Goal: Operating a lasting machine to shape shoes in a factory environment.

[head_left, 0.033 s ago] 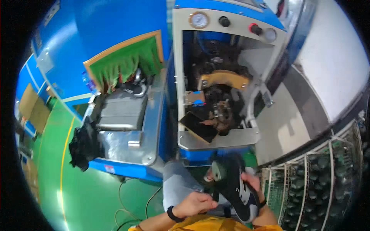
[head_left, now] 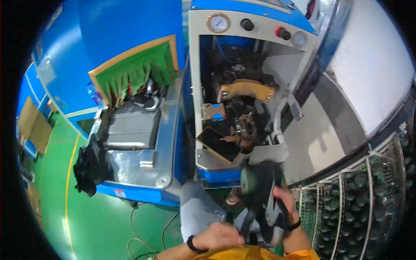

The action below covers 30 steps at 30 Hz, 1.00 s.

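In front of my lap is a black shoe [head_left: 263, 188] with grey-white side markings, blurred by motion. My right hand [head_left: 284, 199] grips it from its right side, with the fingers partly hidden behind it. My left hand [head_left: 221, 236] is beside the shoe's lower left, fingers curled and pressed together. What they pinch, if anything, is too blurred to make out. Both wrists wear a black band.
A machine with an open front [head_left: 245, 154] stands ahead, a dark flat panel [head_left: 219, 143] tilted at its opening. To the left, a metal-topped conveyor [head_left: 130, 167] ends at a green fringe curtain [head_left: 138, 73]. Wire racks [head_left: 355, 208] with dark rounded pieces stand right. Cables [head_left: 134, 234] lie on the floor.
The shoe has shifted slightly and turned in my right hand, and is more blurred. My left hand has moved a little lower. The whole view has shifted slightly.
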{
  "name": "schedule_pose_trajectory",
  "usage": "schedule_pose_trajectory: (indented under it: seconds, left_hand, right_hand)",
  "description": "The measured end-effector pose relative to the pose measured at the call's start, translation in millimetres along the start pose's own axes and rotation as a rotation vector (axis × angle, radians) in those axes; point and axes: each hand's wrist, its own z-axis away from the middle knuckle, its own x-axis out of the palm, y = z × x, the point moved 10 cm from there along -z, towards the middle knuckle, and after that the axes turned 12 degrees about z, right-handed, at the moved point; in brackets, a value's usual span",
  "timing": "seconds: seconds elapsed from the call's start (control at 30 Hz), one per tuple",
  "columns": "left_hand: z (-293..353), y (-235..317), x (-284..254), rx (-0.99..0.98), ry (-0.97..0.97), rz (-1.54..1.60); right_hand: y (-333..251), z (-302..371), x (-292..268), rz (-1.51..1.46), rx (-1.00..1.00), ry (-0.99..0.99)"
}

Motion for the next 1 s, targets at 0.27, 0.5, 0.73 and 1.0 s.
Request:
schedule_pose_trajectory:
  seconds: [0.27, 0.5, 0.73, 1.0]
  left_hand:
    - [-43.9, 18.4, -80.6, 0.059, 0.481, 0.740]
    - [-113.1, 23.2, -125.5, 0.125, 0.516, 1.071]
    - [-130.4, 3.0, -137.9, 0.204, 0.418, 1.242]
    - [-127.1, -1.8, -134.4, 0.100, 0.512, 1.084]
  right_hand:
    - [-222.0, -26.0, 167.7, 1.185, -0.626, 0.107]
    - [-244.1, -119.4, 203.9, 1.884, -0.367, 0.233]
    - [-233.5, -166.0, 204.8, 2.102, -0.375, 0.351]
    - [-224.2, -146.3, 207.2, 1.981, -0.689, 0.347]
